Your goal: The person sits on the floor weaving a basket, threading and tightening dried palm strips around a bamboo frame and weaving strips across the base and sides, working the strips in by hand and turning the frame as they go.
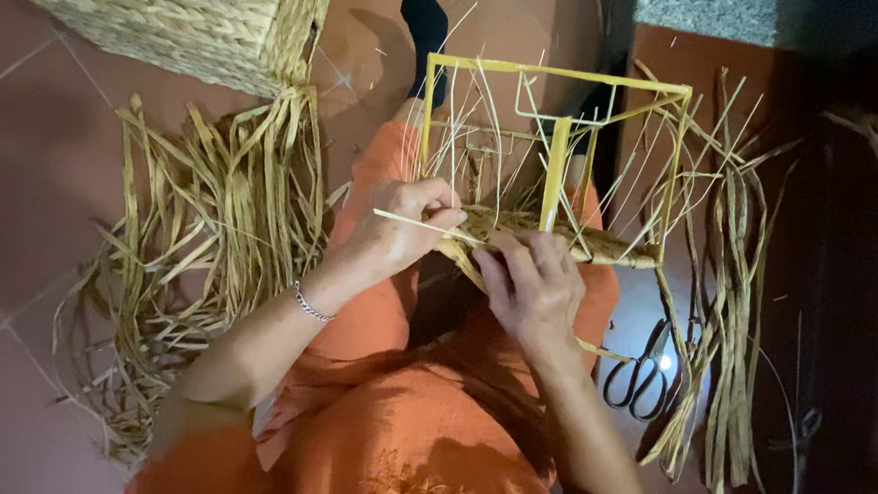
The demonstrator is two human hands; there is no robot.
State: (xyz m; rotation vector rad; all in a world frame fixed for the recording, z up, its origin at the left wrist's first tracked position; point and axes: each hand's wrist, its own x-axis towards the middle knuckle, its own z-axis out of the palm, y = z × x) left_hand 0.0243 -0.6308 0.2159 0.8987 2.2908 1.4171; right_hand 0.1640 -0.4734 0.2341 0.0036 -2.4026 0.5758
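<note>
My left hand (400, 230) curled shut, pinching a thin straw strand (422, 224) against the woven band (560, 238) low on the yellow wire frame (555, 173) resting on my lap. My right hand (529, 287), fingers bent, pressed the band from below, wrist angled inward.

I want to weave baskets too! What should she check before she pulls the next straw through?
1. Left hand pinching the thin strand: ok.
2. Right hand pressing on the woven edge: ok.
3. Yellow frame steady on the lap: ok, upright.
4. Spare straw close by on the floor: ok.
5. Scissors in reach beside the right arm: ok.
6. Strand threaded under the right row: cannot tell, fingers hide it.
</note>
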